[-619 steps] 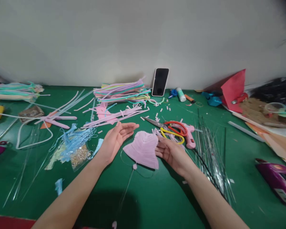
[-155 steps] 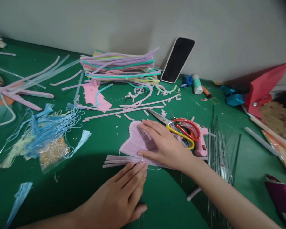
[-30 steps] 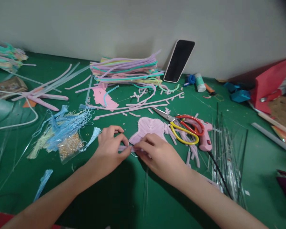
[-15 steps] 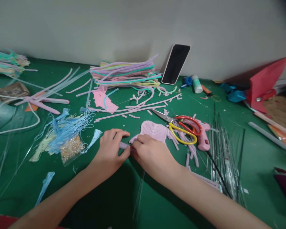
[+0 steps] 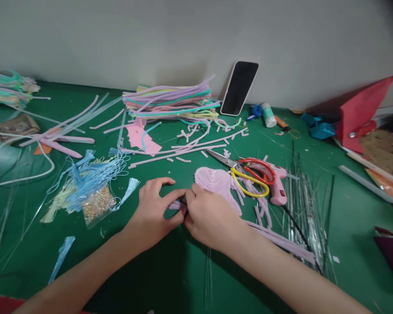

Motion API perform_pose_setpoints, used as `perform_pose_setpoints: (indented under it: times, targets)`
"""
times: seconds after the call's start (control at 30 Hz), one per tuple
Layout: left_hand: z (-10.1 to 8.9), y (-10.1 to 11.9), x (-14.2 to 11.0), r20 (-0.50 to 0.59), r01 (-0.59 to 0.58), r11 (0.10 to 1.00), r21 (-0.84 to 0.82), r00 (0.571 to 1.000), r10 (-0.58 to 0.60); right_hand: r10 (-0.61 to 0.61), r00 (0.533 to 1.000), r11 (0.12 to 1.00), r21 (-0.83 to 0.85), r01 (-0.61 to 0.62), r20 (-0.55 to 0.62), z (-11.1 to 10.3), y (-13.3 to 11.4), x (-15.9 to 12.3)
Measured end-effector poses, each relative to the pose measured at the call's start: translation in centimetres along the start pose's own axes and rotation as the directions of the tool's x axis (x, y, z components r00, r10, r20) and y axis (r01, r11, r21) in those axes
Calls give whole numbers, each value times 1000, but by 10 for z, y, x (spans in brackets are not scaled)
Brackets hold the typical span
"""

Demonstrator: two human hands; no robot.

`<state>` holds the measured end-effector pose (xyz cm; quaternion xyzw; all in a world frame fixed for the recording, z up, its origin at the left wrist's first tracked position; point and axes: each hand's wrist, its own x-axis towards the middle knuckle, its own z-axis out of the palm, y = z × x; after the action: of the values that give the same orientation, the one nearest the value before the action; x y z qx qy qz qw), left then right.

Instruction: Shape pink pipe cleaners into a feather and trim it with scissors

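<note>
Lilac pipe cleaners [image 5: 176, 205] are pinched between my two hands in the middle of the table. My left hand [image 5: 155, 207] grips their near end with thumb and fingertips. Closed around them from the other side, my right hand [image 5: 209, 213] hides most of the join. Long lilac lengths [image 5: 281, 242] come out past my right forearm, seemingly part of the same bunch. Just behind the right hand lies a fuzzy lilac shaped piece [image 5: 216, 181]. Scissors [image 5: 245, 172] with red and yellow handles rest beside it, partly over a pink glue gun [image 5: 278, 192].
A bundle of pastel pipe cleaners [image 5: 170, 102] lies at the back near a propped phone [image 5: 239, 87]. Blue tassels [image 5: 94, 179] and a bag of gold beads [image 5: 97, 205] are at left. Thin wires [image 5: 309, 218] spread at right. A red folded sheet [image 5: 360, 115] stands far right.
Both hands have shifted slightly right, the fingertips now meeting on the pipe cleaners. The long lilac lengths past my right forearm have slid right. The thin clear strands below my hands have also moved right.
</note>
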<state>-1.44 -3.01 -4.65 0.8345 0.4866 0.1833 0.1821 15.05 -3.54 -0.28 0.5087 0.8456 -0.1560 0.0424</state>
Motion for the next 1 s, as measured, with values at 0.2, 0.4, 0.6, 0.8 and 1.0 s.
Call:
perform_pose_setpoints:
  times: [0.2, 0.4, 0.6, 0.8, 1.0]
  targets:
    - [-1, 1, -2, 34, -17, 1000, -1, 999, 17, -23, 1000, 999, 26, 24, -5, -4, 2, -7]
    - [-6, 1, -4, 88, -42, 998, -38, 995, 46, -32, 999, 990, 138, 34, -17, -11, 14, -19]
    - [-6, -1, -3, 107, -48, 998, -32, 993, 52, -37, 997, 970, 238, 50, -62, -14, 18, -22]
    - [-11, -2, -4, 140, -58, 995, -84, 988, 69, -114, 986, 882, 445, 157, -122, -16, 40, -28]
    - [-9, -1, -3, 30, -215, 975, 54, 977, 213, -29, 982, 914, 393, 101, -185, -4, 68, -41]
